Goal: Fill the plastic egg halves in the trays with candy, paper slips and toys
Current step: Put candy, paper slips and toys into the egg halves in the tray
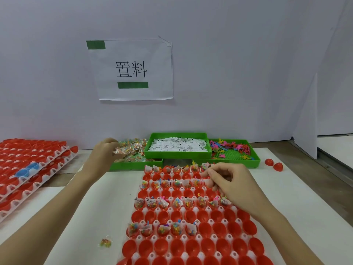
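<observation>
Red egg tray (pixel 193 239) sits right of my left hand (pixel 104 150), fingers pinching candy packets (pixel 122 150); right hand (pixel 228 180) curled, contents unclear.

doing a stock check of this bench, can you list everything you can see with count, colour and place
egg tray: one, white, red egg halves, centre front; alternate rows filled
stacked trays: count unclear, white with red halves, far left
blue egg half: one, on the stacked trays
candy tray: one, green, clear candy packets, back left
paper slip tray: one, green, white slips, back centre
toy tray: one, green, mixed-colour toys, back right
loose egg halves: two, red, right of the toy tray
stray candy packet: one, left of the egg tray
wall sign: one, white
left hand: grips candy packets
right hand: curled over the egg tray
</observation>
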`<state>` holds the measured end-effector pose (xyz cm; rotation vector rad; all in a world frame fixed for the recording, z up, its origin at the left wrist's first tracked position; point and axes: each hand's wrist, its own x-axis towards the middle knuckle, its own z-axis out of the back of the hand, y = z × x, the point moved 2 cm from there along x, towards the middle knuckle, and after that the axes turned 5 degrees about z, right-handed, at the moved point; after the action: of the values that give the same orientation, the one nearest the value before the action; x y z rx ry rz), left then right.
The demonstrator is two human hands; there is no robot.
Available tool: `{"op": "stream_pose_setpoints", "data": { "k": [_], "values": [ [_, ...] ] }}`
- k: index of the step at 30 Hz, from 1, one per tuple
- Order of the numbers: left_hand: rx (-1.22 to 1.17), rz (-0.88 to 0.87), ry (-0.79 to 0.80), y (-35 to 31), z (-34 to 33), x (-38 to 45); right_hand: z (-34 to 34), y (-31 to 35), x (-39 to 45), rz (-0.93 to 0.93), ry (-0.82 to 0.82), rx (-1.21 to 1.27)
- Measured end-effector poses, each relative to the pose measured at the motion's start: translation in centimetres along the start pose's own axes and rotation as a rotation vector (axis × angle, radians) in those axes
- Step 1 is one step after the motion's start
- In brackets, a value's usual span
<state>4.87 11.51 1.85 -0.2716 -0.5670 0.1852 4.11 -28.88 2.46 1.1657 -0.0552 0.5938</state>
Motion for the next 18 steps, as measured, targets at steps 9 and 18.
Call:
{"op": "stream_pose_setpoints", "data": {
  "k": [9,18],
  "values": [
    [-0.685,0.252,-0.153,-5.9,0.8,-8.1,0.5,-1.3,0.9,0.023,-0.100,-0.079],
    [-1.024,0.337,0.033,-9.0,0.7,-12.7,-1.8,-2.9,10.6,0.060,0.019,-0.550]
  ]
}}
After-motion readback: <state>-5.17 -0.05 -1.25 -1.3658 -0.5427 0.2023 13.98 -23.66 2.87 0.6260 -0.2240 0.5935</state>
